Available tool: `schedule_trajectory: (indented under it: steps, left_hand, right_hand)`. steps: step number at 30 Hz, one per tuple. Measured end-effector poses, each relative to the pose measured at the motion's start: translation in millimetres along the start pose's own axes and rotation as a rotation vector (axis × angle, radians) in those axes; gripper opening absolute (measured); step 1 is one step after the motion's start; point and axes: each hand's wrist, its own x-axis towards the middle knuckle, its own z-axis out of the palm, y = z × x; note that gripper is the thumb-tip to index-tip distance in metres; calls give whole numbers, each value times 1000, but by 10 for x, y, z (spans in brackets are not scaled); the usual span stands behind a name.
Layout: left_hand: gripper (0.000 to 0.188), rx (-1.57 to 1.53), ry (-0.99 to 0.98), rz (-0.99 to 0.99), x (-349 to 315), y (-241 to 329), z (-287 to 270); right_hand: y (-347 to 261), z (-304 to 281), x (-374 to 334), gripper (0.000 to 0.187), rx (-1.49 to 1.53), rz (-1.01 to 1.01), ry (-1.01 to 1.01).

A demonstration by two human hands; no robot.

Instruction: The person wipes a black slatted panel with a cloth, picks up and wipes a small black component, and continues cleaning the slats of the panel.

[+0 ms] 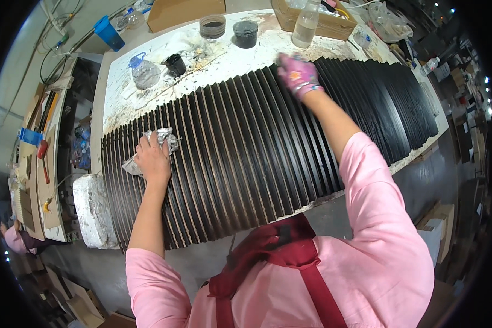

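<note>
A long row of black slats (pixel 246 147) lies side by side across the table, overlapping like a fan, with pale brown edges on many toward the left. My bare left hand (pixel 153 158) rests on the left part of the row, its fingers curled over a crumpled silvery-white wad (pixel 168 140), perhaps cloth or film. At the far edge of the slats, right of the middle, is my right hand (pixel 298 75) in a pink flowered glove. Motion blurs its fingertips, and whether it holds anything cannot be made out.
Behind the slats, the stained white table (pixel 120 104) bears a clear jug (pixel 143 72), a small black cup (pixel 175 65), two tubs of dark stuff (pixel 245 35), a clear bottle (pixel 306 24) and cardboard boxes (pixel 183 12). A white wrapped block (pixel 94 210) stands at the row's left end.
</note>
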Motion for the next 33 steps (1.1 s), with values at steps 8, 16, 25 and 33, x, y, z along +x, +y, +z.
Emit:
schedule_trajectory:
  steps: [8, 16, 25, 33]
  left_hand:
    - [42, 22, -23, -11, -21, -64, -19]
    - [40, 6, -2, 12, 15, 28, -9]
    - [40, 55, -73, 27, 69, -44, -136]
    - [51, -469, 442, -471, -1272, -85, -1114]
  right_hand:
    - [-212, 338, 214, 21, -11, -23, -69]
    - [-110, 128, 313, 24, -57, -125, -154]
    - [-105, 55, -89, 43, 143, -533, -268]
    - [178, -339, -419, 60, 642, -867, -399]
